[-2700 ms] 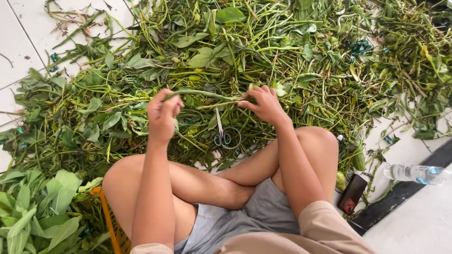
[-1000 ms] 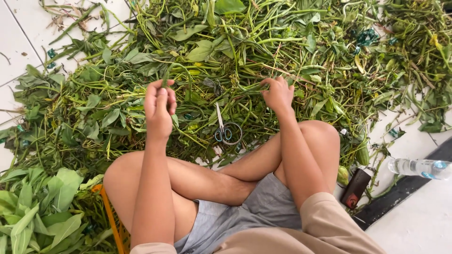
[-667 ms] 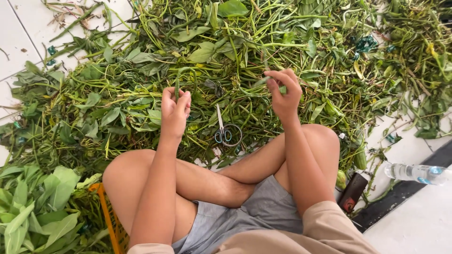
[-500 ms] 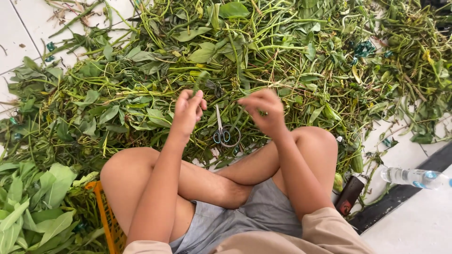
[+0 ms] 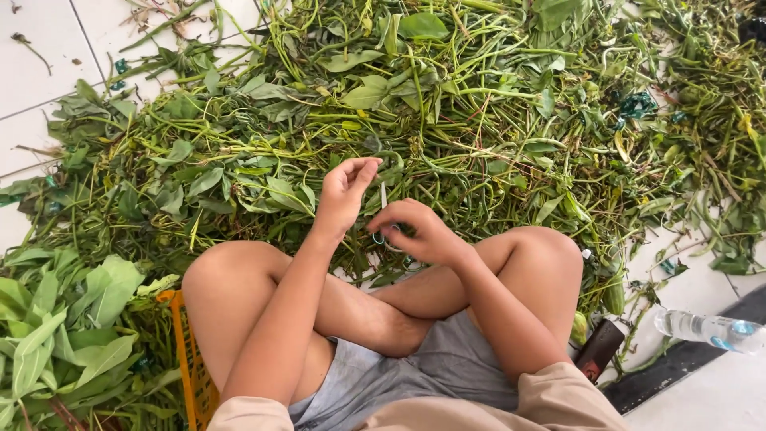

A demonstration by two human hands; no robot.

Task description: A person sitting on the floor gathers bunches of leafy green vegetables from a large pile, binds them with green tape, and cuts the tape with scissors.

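At the lower left of the frame, nearest the person, picked green leaves [image 5: 56, 335] lie heaped beside an orange basket [image 5: 191, 359], which suggests some sorting is done. A dark rectangular object [image 5: 600, 349] and a clear water bottle [image 5: 710, 330] rest at the lower right. In the centre, above the crossed legs, the right hand [image 5: 419, 231] is curled down over the scissors [image 5: 381, 219], whose pale blade pokes up between the two hands. The left hand [image 5: 345, 194] hovers just beside it, fingers loosely bent, thumb and forefinger near each other, gripping nothing visible. Beyond, a large tangle of stems and leaves [image 5: 447, 104] fills the upper frame, apparently unsorted.
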